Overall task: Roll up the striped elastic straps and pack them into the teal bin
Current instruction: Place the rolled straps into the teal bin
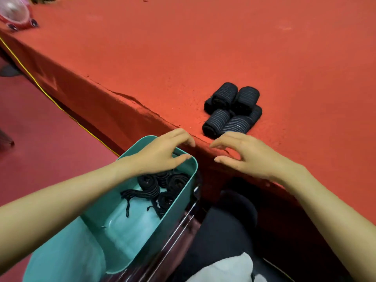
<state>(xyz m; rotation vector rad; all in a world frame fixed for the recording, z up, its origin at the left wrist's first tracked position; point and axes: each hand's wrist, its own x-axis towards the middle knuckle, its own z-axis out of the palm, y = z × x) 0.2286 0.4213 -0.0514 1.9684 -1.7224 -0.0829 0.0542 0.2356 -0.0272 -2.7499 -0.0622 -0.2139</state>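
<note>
Empty, loosely curled left hand (162, 154) over the teal bin (191, 180), which holds coiled straps (162, 185); equally empty right hand (247, 156) just beside rolled striped straps (233, 110) clustered near the desk (203, 47) edge, probably for easy reach

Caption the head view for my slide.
Left hand over the teal bin of rolled straps, right hand near the rolls on the red table.

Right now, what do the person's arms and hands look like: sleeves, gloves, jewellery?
The left hand and right hand are bare: no gloves, rings, watch or bracelet. No sleeves show either, right up to the picture's edge.
</note>
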